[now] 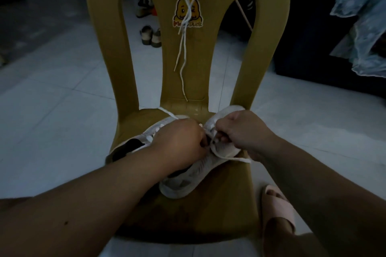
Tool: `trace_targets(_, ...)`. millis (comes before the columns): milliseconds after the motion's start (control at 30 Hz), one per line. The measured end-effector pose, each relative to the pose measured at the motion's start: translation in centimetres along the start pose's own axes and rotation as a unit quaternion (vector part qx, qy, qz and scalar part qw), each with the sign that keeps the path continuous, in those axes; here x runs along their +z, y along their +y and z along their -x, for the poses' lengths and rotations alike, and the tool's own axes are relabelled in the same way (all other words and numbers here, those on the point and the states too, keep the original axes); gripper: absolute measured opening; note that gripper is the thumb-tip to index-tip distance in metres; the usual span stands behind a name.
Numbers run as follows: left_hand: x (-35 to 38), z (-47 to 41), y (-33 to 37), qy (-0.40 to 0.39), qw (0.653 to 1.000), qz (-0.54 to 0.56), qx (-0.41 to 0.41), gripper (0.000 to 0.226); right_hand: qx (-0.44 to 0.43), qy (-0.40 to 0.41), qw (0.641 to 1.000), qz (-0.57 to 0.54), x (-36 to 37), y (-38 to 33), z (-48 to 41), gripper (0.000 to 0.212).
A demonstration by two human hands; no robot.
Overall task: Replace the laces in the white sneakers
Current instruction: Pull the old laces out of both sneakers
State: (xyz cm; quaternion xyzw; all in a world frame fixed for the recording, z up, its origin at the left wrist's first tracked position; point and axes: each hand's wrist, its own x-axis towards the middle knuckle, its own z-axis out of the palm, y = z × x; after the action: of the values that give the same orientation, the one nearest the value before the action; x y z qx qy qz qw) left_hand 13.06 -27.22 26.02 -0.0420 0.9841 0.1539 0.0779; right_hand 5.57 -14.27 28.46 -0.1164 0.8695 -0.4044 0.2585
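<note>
Two white sneakers lie on the seat of a tan plastic chair (208,210). The right sneaker (183,181) points away from me with its heel near me; the left sneaker (146,137) lies partly under my left forearm. My left hand (179,142) and my right hand (240,131) meet over the right sneaker's lacing area, fingers curled, each pinching a white lace (231,159) whose free end trails across the seat to the right. Another lace end (168,113) runs off to the back left. Several spare white laces (186,27) hang down the chair's backrest.
A duck sticker (187,12) is on the backrest. My foot in a pink slipper (277,206) stands right of the chair on the pale tiled floor. Sandals (150,36) lie on the floor behind the chair. Bluish cloth (363,27) hangs at the right.
</note>
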Motion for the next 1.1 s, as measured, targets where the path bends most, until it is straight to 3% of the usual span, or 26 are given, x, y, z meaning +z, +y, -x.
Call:
trace_targets(100,-0.4,0.3,0.0,0.011,0.999,0.009,0.032,0.021,-0.125,0.058,0.958,0.250,-0.4,0.6,-0.6,0.022)
trace_targets(200,-0.4,0.5,-0.3,0.034,0.998,0.027,0.044,0.019,-0.223,-0.019,0.940,0.257,-1.5,0.9,-0.7,0.010)
trace_targets(300,-0.3,0.8,-0.5,0.039,0.998,0.034,0.046,0.020,-0.283,-0.099,0.898,0.321,-2.1,1.6,-1.0,0.030)
trace_targets(500,-0.2,1.1,-0.5,0.035,0.997,0.041,0.049,0.020,-0.279,-0.069,0.895,0.341,-1.3,1.6,-0.9,0.015)
trace_targets(600,-0.3,1.2,-0.6,0.033,0.997,0.048,0.052,0.018,-0.268,0.004,0.892,0.363,-0.4,2.2,-1.0,0.013)
trace_targets(667,-0.3,1.3,-0.5,0.028,0.997,0.040,0.059,0.019,-0.223,0.081,0.918,0.317,0.1,2.5,-1.4,0.013)
trace_targets(733,-0.3,1.4,-0.4,0.020,0.997,0.038,0.061,0.021,-0.189,0.099,0.942,0.260,0.0,2.4,-1.8,0.014)
trace_targets(833,-0.1,1.2,-0.6,0.012,0.996,0.065,0.054,0.019,-0.254,-0.051,0.942,0.216,-0.9,2.0,-1.4,0.023)
trace_targets(900,0.1,1.1,-0.8,0.002,0.995,0.085,0.045,0.017,-0.308,-0.136,0.906,0.256,-1.2,1.6,-0.8,0.025)
trace_targets(1000,0.2,1.1,-0.6,-0.024,0.995,0.087,0.049,0.017,-0.319,-0.141,0.872,0.344,-1.4,1.5,-0.7,0.014)
trace_targets(1100,0.2,1.1,-0.6,-0.023,0.994,0.092,0.053,0.016,-0.292,-0.144,0.900,0.291,-1.6,1.9,-0.6,0.011)
